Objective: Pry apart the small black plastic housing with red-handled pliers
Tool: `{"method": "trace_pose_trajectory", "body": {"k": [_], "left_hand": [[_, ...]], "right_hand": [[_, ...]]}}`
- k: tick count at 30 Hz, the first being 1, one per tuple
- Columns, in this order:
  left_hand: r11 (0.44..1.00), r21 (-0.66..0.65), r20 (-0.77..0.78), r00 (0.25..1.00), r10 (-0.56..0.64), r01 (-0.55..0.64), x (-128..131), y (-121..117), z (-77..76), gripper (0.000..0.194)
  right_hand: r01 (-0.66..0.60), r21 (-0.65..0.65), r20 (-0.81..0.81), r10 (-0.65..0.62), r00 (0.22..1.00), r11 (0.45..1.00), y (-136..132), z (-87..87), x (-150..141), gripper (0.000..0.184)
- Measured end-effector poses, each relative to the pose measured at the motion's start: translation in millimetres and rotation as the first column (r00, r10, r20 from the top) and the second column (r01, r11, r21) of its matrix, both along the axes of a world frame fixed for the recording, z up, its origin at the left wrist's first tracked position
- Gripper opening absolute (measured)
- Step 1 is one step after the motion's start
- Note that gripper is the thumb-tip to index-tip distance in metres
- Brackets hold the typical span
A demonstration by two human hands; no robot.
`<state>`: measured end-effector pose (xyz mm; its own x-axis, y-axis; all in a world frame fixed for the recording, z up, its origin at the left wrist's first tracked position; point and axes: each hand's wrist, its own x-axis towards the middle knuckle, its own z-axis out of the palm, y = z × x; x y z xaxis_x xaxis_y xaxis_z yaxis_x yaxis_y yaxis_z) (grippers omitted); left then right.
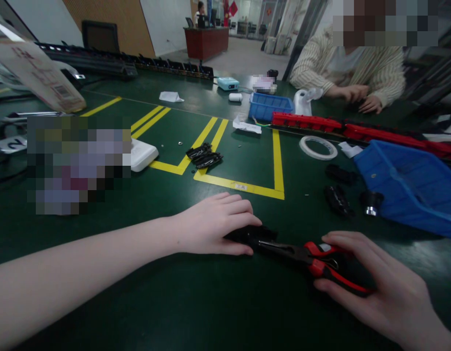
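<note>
My left hand [220, 222] lies across a black part [264, 234] on the green table, fingers wrapped over it and thumb along its near side. Most of that part is hidden under my palm, so its kind is unclear. My right hand [379, 282] grips needle-nose pliers [316, 261] with red and black handles. The pliers' long jaws point left and their tips touch the black part. Beyond my left hand, several shiny black pieces [205, 156] lie bunched together. More black pieces [338, 200] rest to the right, near a black cylinder with a silver end [371, 202].
A large blue bin [411, 185] stands at right, a smaller blue basket [271, 107] farther back. A roll of tape [318, 147] lies near a long red strip [309, 122]. Yellow tape [243, 186] marks the table. Across it sits a person in a striped sleeve [309, 63].
</note>
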<state>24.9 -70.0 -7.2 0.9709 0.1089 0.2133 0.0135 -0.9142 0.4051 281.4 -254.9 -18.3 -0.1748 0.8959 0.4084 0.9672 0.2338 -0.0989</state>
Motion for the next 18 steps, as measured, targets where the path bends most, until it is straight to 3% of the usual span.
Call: {"method": "trace_pose_trajectory", "body": {"k": [7,18], "left_hand": [[0.999,0.018,-0.058,0.998,0.027,-0.026,2.0,-6.3,3.7,0.043],[1.000,-0.021,-0.100,0.995,0.011,-0.013,5.0,-8.3,3.5,0.042]], "right_hand": [[-0.065,-0.047,0.051,0.068,0.996,0.997,3.7,2.2,1.4,0.049],[-0.098,-0.006,0.018,0.098,0.995,0.995,5.0,-2.6,6.7,0.046]]}}
